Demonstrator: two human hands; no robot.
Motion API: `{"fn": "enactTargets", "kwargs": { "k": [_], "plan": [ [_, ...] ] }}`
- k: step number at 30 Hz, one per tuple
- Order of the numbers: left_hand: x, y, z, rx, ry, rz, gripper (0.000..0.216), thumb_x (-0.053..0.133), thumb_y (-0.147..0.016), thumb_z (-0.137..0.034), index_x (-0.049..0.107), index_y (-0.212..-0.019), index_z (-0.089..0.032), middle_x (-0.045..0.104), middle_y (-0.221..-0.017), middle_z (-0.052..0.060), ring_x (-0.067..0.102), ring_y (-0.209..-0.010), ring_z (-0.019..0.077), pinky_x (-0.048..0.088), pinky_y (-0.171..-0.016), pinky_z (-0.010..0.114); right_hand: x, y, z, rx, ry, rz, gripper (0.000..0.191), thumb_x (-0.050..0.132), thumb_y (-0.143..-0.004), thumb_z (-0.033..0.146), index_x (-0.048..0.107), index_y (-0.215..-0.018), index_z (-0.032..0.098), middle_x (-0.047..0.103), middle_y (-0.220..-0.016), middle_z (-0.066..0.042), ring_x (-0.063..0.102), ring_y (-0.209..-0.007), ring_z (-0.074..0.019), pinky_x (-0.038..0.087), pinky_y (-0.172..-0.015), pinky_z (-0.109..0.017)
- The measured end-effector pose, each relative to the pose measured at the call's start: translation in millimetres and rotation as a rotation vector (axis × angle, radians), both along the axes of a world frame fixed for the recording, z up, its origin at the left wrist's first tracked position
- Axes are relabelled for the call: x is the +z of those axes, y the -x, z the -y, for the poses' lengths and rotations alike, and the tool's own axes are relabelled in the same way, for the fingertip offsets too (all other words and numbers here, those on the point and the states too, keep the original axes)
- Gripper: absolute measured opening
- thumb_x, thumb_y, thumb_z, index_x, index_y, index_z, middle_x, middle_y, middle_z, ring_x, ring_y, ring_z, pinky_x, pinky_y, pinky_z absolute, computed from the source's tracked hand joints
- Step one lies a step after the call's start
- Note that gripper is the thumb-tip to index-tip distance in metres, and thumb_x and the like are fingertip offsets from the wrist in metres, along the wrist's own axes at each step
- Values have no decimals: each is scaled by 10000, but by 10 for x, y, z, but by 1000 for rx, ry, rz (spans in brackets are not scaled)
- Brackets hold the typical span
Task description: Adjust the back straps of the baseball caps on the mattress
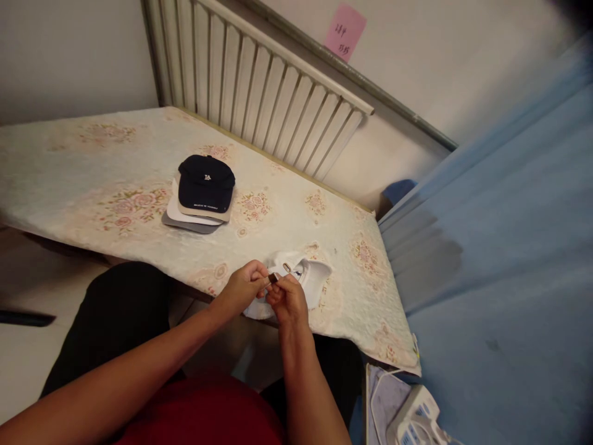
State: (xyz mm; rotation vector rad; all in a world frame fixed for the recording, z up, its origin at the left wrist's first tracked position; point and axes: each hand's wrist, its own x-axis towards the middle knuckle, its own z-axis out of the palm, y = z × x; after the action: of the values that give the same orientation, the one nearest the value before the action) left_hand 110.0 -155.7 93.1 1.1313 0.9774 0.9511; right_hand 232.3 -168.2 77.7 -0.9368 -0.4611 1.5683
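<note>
Both hands meet over the table's front edge, pinching a small dark brown, flat piece (273, 278) between the fingertips. Its exact kind is too small to make out. My left hand (245, 285) grips it from the left, fingers closed. From the other side, my right hand (290, 299) holds it with thumb and fingers pressed together. Just behind and under the hands lies a white cap (319, 281), its hollow side partly showing; the hands hide some of it. Farther left sits a stack of caps, with a navy cap (206, 185) bearing white lettering on top.
A floral cloth (287, 210) covers the table. Along the back stands a white radiator (259, 80), and a pink note (345, 32) is on the wall above. A blue curtain (491, 266) hangs at right. White appliance with a cord (414, 414) stands at lower right.
</note>
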Motion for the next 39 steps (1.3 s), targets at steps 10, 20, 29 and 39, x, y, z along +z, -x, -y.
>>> {"fn": "enactTargets", "kwargs": {
  "k": [10, 20, 29, 39],
  "plan": [
    [-109, 60, 14, -107, 28, -55, 235, 597, -722, -404, 495, -697, -194, 550, -534, -44, 528, -524, 120, 390, -534, 225, 35, -40, 15, 31, -33, 7, 447, 746, -613, 264, 302, -575, 226, 328, -385, 114, 245, -356, -36, 183, -371, -189],
    [-160, 37, 28, -87, -1, -83, 181, 564, -724, -352, 499, -661, -196, 534, -527, -41, 499, -517, 124, 364, -535, 234, -10, 16, 36, 81, -34, 37, 289, 663, -596, 193, 381, -531, 201, 309, -372, 109, 243, -343, -29, 177, -364, -188],
    [-150, 114, 43, -154, -223, -393, 239, 505, -759, -406, 552, -677, -186, 489, -598, -35, 460, -602, 147, 313, -562, 252, -1, -82, 29, 22, -16, -15, 314, 661, -590, 168, 350, -576, 211, 307, -389, 120, 232, -345, -28, 174, -373, -179],
    [-140, 87, 33, -165, -186, -400, 220, 457, -748, -379, 491, -627, -199, 466, -567, -47, 432, -580, 139, 311, -563, 254, -81, -5, 48, 65, 32, 3, 288, 619, -559, 145, 339, -563, 215, 319, -384, 119, 237, -332, -27, 176, -364, -179]
  ]
}}
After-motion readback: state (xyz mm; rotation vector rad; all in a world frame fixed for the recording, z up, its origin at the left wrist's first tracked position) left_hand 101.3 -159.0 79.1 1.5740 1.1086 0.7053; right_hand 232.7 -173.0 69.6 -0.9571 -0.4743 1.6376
